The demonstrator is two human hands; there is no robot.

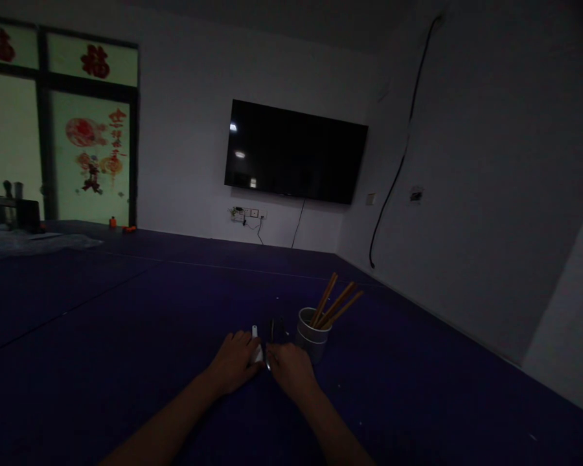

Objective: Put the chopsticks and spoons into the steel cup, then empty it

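Observation:
My left hand [234, 361] is closed over a small white object [257, 354] on the blue surface. A narrow white end of it sticks out beyond the fingers. Close beside it, my right hand [292, 367] is closed, its fingers curled around a thin, shiny piece [268, 364] that is mostly hidden. Just past the fingertips lies a small dark object [273, 329], too dim to name. A grey cup [312, 338] stands upright right behind my right hand, with several brown wooden sticks [337, 304] leaning out of it to the right.
The blue surface [175, 310] stretches to the walls. At the far left are a dark box [10, 212] and clear plastic sheeting [39, 243]. Small orange things [129, 229] lie near the door. A television [296, 152] and a black cable [393, 181] hang on the walls.

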